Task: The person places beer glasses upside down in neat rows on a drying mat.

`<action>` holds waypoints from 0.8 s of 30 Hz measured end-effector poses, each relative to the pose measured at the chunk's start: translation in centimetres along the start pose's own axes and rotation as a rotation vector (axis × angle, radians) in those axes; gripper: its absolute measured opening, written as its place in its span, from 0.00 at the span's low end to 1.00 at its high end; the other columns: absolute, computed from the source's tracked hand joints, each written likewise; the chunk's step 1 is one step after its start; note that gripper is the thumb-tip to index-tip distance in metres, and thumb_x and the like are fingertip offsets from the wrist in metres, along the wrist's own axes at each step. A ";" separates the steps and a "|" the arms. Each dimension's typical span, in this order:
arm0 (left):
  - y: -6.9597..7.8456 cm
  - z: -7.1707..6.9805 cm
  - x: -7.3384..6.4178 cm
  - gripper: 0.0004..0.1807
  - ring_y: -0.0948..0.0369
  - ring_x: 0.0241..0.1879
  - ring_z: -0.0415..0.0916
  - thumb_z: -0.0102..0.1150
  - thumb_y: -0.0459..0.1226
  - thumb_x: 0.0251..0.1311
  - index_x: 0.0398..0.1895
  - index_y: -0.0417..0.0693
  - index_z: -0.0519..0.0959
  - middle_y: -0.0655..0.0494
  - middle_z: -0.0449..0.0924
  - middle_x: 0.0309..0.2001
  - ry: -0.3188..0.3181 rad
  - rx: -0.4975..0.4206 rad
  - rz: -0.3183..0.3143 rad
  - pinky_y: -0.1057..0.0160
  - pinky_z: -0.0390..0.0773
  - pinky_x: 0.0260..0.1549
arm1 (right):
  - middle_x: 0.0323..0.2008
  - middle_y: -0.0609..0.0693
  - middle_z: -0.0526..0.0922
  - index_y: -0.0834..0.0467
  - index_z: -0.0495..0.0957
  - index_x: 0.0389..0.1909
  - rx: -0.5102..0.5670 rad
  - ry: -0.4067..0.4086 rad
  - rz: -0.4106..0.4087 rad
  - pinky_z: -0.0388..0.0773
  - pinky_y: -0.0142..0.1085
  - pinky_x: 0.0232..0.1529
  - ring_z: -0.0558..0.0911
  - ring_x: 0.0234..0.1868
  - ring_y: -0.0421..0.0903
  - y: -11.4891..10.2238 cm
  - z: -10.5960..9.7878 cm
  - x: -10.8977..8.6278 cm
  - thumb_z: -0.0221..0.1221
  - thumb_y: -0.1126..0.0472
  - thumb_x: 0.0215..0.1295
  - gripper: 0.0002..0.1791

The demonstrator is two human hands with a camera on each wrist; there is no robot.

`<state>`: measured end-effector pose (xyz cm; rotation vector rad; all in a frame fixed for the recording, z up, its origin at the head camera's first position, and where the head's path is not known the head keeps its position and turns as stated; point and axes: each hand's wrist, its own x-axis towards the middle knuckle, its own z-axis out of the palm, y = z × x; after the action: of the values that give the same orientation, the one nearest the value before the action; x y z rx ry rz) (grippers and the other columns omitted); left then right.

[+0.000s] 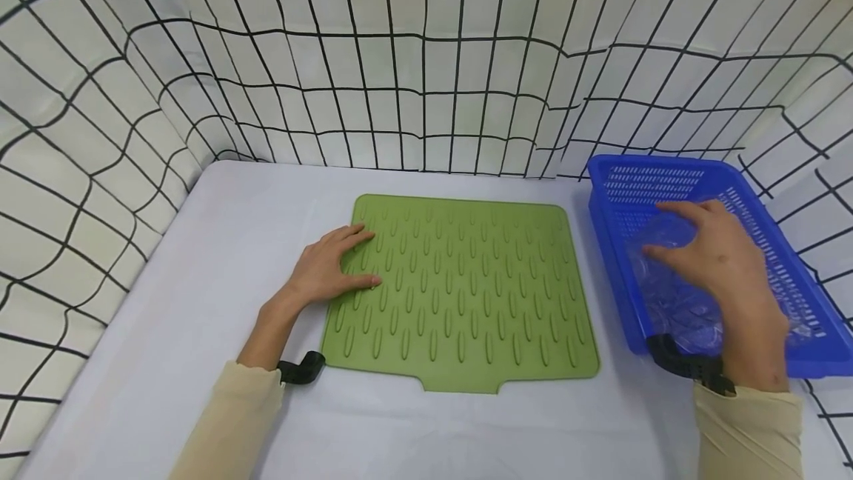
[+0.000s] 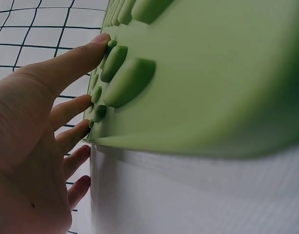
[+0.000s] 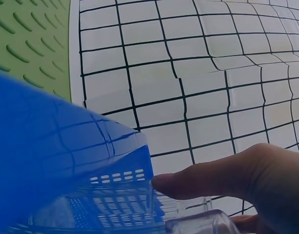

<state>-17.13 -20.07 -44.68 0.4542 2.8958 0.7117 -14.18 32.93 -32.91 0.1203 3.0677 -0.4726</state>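
Observation:
A green mat (image 1: 460, 384) with rows of raised oblong ridges and a tab at its front lies in the middle of the white table. At its left side is my left hand (image 1: 326, 265), fingers and thumb extended over the edge, thumb tip at the ridges. My right hand (image 1: 723, 254) hovers over the blue basket (image 1: 609, 272), with thumb and forefinger spread apart. Below it, clear plastic items (image 1: 683, 310) fill part of the basket. In the right wrist view a clear, rounded-edge piece (image 3: 203, 223) shows just under the thumb; its whole shape is hidden.
Black wire grid panels (image 1: 426, 58) with white cloth behind them stand along the back and both sides. The basket sits near the right-hand grid. White tablecloth (image 1: 186, 302) shows around the mat. Both wrists carry black straps with mounts (image 1: 303, 367).

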 end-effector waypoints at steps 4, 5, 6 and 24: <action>0.0 0.0 -0.1 0.47 0.40 0.80 0.56 0.72 0.57 0.59 0.78 0.50 0.67 0.44 0.59 0.81 -0.001 0.001 -0.003 0.27 0.63 0.70 | 0.73 0.75 0.59 0.53 0.66 0.77 0.015 0.050 0.003 0.67 0.79 0.55 0.64 0.66 0.79 -0.2 -0.2 -0.1 0.69 0.46 0.66 0.42; 0.0 0.0 -0.1 0.47 0.39 0.80 0.56 0.72 0.57 0.59 0.78 0.50 0.67 0.43 0.59 0.81 0.001 0.001 -0.001 0.27 0.63 0.70 | 0.74 0.75 0.59 0.53 0.66 0.77 0.017 0.065 0.009 0.67 0.80 0.55 0.64 0.66 0.79 -0.3 -0.3 -0.1 0.69 0.46 0.66 0.42; 0.0 0.0 -0.1 0.47 0.39 0.80 0.56 0.72 0.56 0.59 0.78 0.49 0.67 0.43 0.59 0.81 0.001 0.000 -0.002 0.27 0.63 0.70 | 0.74 0.74 0.59 0.52 0.66 0.78 0.020 0.079 0.017 0.66 0.80 0.55 0.64 0.67 0.79 -0.3 -0.4 -0.1 0.69 0.46 0.66 0.42; 0.5 -0.5 -0.1 0.47 0.38 0.80 0.55 0.72 0.57 0.59 0.78 0.48 0.67 0.42 0.59 0.81 -0.028 -0.019 -0.012 0.28 0.63 0.71 | 0.71 0.72 0.65 0.51 0.64 0.79 0.151 0.322 0.098 0.68 0.72 0.60 0.67 0.67 0.73 -0.3 -1.5 -1.0 0.66 0.47 0.70 0.40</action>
<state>-17.00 -19.91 -44.02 0.4405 2.8609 0.7245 -13.25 33.05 -31.32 0.3856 3.3104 -0.7462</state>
